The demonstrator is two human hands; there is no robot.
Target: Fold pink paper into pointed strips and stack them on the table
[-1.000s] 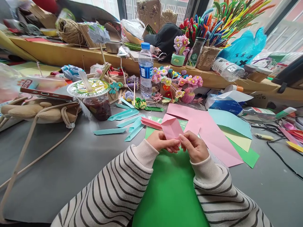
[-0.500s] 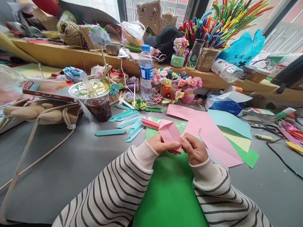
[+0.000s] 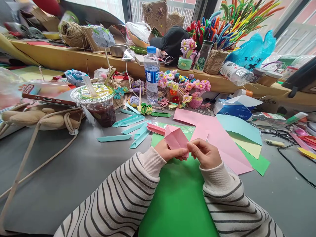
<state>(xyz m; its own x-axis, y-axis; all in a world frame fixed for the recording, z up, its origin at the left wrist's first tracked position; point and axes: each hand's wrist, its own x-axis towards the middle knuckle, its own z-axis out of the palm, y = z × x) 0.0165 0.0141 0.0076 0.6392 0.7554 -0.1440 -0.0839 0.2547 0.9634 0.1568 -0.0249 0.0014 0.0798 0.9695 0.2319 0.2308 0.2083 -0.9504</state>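
Observation:
Between my two hands is a small folded piece of pink paper (image 3: 175, 137), creased, with a pointed upper left corner. My left hand (image 3: 170, 152) is closed on its lower left part, thumb on top and fingers beneath. My right hand (image 3: 204, 152) pinches the paper's lower right edge between thumb and fingertips. Just behind the paper lies a folded pink strip (image 3: 156, 128). To the left are several folded turquoise strips (image 3: 140, 133). Under my hands a green surface (image 3: 181, 197) reaches toward me.
Large pink sheets (image 3: 222, 141) lie right of my hands, over turquoise (image 3: 240, 128), yellow and green paper. A lidded drink cup (image 3: 103, 113) stands at left near a beige bag (image 3: 32, 117). Behind are a water bottle (image 3: 151, 77) and crocheted flowers (image 3: 197, 86). Scissors (image 3: 276, 133) lie at right.
My right hand has shifted slightly right and its fingers have loosened from a tighter curl. The pink paper has tilted a little in my left hand, which stays nearly in place.

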